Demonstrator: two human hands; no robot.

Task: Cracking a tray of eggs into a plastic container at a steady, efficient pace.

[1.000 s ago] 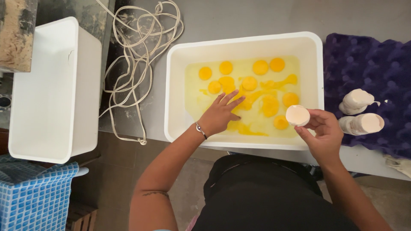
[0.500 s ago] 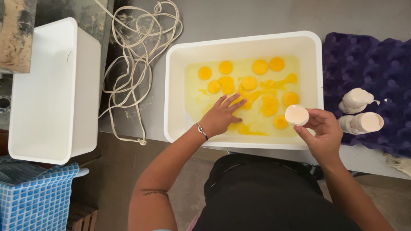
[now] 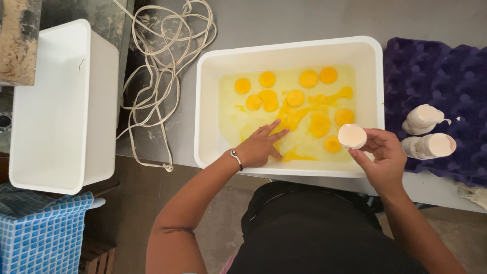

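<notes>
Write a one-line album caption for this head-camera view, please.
Left hand dips into a white tub of cracked eggs while the right hand holds an empty eggshell.

Bright, even light falls from above, with soft, short shadows. The white tub (image 3: 289,50) is close to overexposed at its far rim, and a faint sheen lies on the egg liquid (image 3: 243,116) (no hard glare). Focus is sharp throughout; edges bow slightly.
</notes>
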